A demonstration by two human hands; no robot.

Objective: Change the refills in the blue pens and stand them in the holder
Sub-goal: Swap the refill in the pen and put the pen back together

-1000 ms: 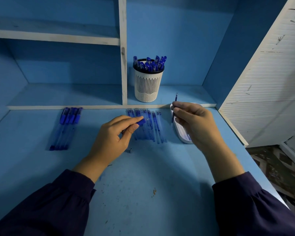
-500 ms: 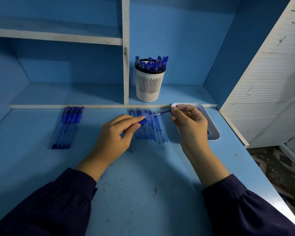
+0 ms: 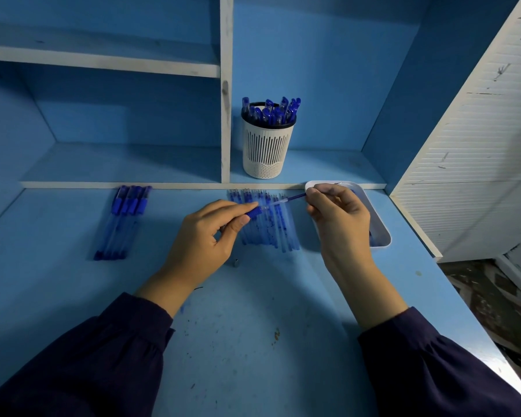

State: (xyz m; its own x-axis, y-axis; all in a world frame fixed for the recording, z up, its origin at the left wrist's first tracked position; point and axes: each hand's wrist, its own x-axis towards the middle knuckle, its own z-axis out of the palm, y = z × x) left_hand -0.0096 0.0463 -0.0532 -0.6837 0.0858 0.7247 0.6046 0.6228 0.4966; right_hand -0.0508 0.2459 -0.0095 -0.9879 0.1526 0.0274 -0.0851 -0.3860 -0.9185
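Head view: left hand (image 3: 205, 236) pinches a blue pen barrel (image 3: 253, 211) between thumb and forefinger. Right hand (image 3: 340, 218) pinches the refill (image 3: 292, 198) sticking out of it. Both are held in front of the white pen holder (image 3: 268, 145), over a row of loose refills (image 3: 268, 233). White tray (image 3: 384, 239) sits front-right of the holder, capped blue pens (image 3: 124, 221) front-left.

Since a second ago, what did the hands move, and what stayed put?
The right hand swung its refill from above the tray leftward, lining it up with the pen the left hand pinches. The left hand, the holder and the loose pens stayed put.
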